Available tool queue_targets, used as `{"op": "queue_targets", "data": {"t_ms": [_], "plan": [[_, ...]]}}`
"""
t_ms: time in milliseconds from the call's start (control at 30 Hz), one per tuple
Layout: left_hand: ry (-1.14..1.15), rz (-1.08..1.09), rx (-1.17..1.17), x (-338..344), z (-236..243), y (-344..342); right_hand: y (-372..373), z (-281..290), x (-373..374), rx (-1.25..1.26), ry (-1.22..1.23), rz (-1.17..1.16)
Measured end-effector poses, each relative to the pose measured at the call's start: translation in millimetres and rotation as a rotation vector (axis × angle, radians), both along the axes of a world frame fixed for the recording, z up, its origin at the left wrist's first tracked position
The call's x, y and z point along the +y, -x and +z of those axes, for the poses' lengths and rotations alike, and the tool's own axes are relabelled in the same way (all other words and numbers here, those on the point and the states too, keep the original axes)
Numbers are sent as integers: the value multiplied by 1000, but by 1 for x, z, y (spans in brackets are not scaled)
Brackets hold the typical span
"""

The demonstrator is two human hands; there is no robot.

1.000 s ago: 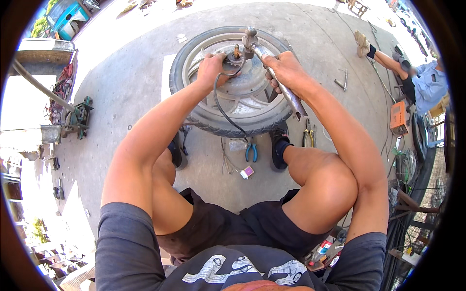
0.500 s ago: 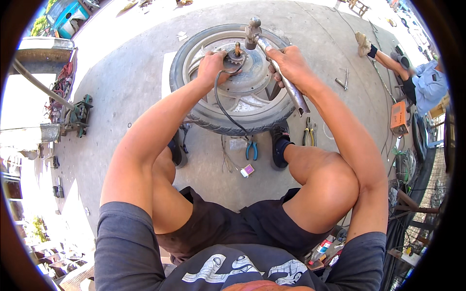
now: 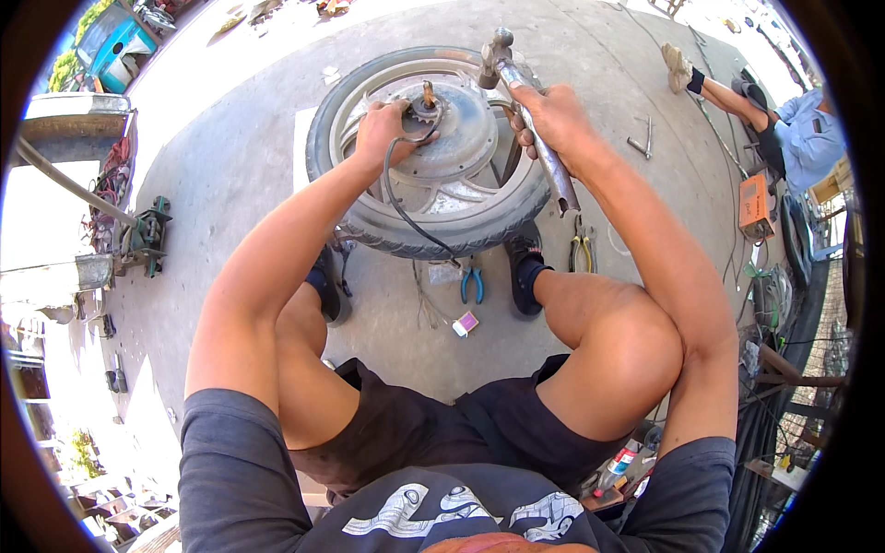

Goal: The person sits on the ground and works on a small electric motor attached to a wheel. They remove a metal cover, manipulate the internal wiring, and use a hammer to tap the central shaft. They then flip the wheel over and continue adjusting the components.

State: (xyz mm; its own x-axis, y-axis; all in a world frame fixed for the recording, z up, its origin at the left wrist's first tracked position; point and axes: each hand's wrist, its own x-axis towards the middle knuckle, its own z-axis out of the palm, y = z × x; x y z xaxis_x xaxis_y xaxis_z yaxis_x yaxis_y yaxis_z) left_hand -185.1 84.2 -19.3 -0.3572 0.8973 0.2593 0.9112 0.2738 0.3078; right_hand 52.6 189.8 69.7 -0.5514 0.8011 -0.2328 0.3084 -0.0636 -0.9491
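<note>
A spoked motorcycle wheel [image 3: 452, 235] with a black tyre lies flat on the ground in front of me. From its hub [image 3: 466, 138] rises a short axle end [image 3: 429, 94], with a toothed ring [image 3: 424, 112] around its base. My left hand [image 3: 387, 134] is closed on this ring, thumb on the near side; the fingertips are partly hidden. A black cable [image 3: 395, 194] runs from the hub over the tyre. My right hand [image 3: 558, 124] grips a hammer [image 3: 544, 152] by its metal tube handle. Its head [image 3: 495, 60] is raised to the right of the axle.
Between my feet lie blue-handled pliers [image 3: 472, 286] and a small box [image 3: 465, 323]. Yellow-and-black pliers [image 3: 581, 253] sit by my right foot, an L-shaped tool [image 3: 643, 140] farther right. Beyond are an orange machine [image 3: 756, 207] and a seated person [image 3: 807, 138]. A vise [image 3: 146, 238] stands left.
The hammer head has moved right, away from the axle end. My left hand stays at the toothed ring. The whole view has shifted slightly.
</note>
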Motion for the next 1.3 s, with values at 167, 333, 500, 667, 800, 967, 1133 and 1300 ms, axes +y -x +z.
{"op": "queue_targets", "data": {"t_ms": [167, 333, 500, 667, 800, 967, 1133, 1300], "plan": [[-39, -40, 1, 0, -9, 9, 6, 2, -9, -33, -7, 38], [-13, -22, -52, 3, -10, 8, 16, 2, -9, -38, -23, 108], [-16, -3, -79, 5, -12, 8, 34, 11, -5, 52, -148, 104], [-17, 17, -97, 8, -13, 6, 47, 4, 3, -109, -112, 186], [-71, -2, -66, 6, -24, 14, 54, 10, -1, -149, -115, 228], [-46, 17, -115, 7, -16, 9, 52, 25, -6, -3, -227, 151], [-25, -9, -80, 6, -14, 10, 53, 12, -6, -224, -122, 229], [-49, -4, -61, 6, -21, 14, 39, 12, -5, -116, -158, 155]]}}
